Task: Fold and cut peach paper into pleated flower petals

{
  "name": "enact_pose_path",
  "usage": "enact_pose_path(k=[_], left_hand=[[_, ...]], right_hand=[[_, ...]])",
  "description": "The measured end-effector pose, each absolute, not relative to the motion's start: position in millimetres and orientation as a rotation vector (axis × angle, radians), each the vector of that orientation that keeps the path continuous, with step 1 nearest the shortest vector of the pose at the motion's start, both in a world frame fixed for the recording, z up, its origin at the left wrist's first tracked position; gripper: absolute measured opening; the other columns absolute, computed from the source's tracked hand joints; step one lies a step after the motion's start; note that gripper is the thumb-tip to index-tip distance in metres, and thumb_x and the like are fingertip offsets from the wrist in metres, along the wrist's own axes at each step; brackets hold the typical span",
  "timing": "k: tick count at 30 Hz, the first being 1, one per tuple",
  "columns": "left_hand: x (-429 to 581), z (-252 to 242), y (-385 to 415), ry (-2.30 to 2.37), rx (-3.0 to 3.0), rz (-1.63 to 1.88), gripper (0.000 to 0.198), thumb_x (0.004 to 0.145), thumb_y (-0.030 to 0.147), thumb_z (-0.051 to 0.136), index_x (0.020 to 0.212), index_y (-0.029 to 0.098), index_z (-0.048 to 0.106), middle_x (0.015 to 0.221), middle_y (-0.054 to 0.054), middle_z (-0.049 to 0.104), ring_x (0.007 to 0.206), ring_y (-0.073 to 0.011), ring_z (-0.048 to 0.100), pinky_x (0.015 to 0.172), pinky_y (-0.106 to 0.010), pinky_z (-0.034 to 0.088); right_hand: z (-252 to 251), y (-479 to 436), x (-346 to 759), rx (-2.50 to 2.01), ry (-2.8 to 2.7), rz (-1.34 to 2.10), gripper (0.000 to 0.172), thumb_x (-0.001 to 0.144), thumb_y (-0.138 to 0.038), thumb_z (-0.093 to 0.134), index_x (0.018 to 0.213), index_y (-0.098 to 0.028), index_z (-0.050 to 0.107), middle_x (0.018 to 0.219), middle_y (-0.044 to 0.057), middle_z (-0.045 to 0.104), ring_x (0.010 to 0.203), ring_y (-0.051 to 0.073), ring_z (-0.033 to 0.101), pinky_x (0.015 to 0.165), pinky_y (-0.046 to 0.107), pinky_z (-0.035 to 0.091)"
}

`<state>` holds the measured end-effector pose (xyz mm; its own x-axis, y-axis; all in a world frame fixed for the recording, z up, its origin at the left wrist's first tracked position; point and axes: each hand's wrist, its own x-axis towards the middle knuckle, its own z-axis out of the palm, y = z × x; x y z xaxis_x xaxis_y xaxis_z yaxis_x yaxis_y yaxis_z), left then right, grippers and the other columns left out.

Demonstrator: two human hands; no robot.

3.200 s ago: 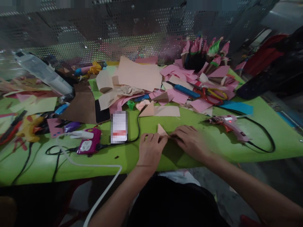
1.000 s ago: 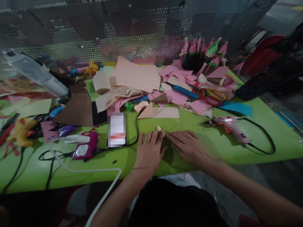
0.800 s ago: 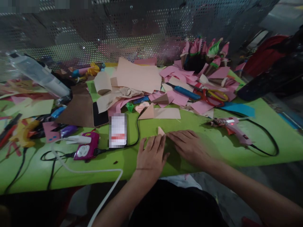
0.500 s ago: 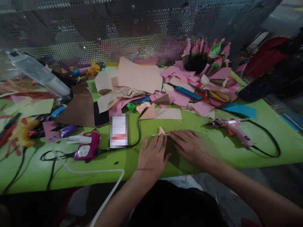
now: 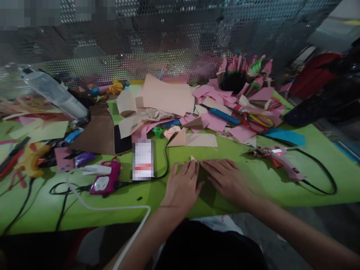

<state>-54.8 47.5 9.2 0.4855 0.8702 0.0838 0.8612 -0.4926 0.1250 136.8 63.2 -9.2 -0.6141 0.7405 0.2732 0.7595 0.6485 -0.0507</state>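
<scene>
Palm down on the green table (image 5: 225, 145), my left hand (image 5: 182, 186) has its fingers stretched forward over a small folded piece of pale pink paper (image 5: 192, 159). Only the paper's pointed tip shows past the fingertips; the rest is hidden. My right hand (image 5: 229, 180) lies flat beside it, fingers extended, with its fingertips close to the paper's right side. Whether they touch it I cannot tell. Just beyond the hands are a folded triangle of peach paper (image 5: 177, 138) and a peach paper strip (image 5: 201, 140).
A pink glue gun (image 5: 285, 161) with a lit red light lies at right. Scissors (image 5: 254, 120), a blue-handled cutter (image 5: 225, 116) and paper scraps cover the back. At left are a magenta power adapter (image 5: 105, 178), a pixelated box (image 5: 143, 160), a phone (image 5: 122, 140) and cables.
The whole view has shifted slightly, with things appearing a little lower. Less of the paper's tip shows beyond my left fingers. Both hands stay almost in the same place.
</scene>
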Motion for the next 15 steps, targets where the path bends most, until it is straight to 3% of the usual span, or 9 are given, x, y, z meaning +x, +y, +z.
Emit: enact_pose_path(k=[15], left_hand=[[-69, 2, 45, 1.495, 2.686, 0.244, 0.05, 0.1, 0.033, 0.037, 0.146, 0.014, 0.039, 0.149, -0.01, 0.048, 0.133, -0.0242, 0.048, 0.115, -0.047, 0.03]], right_hand=[[-9, 76, 128, -1.27, -2.615, -0.105, 0.037, 0.095, -0.021, 0.045, 0.129, -0.016, 0.058, 0.123, 0.011, 0.068, 0.109, 0.024, 0.061, 0.093, 0.038, 0.041]])
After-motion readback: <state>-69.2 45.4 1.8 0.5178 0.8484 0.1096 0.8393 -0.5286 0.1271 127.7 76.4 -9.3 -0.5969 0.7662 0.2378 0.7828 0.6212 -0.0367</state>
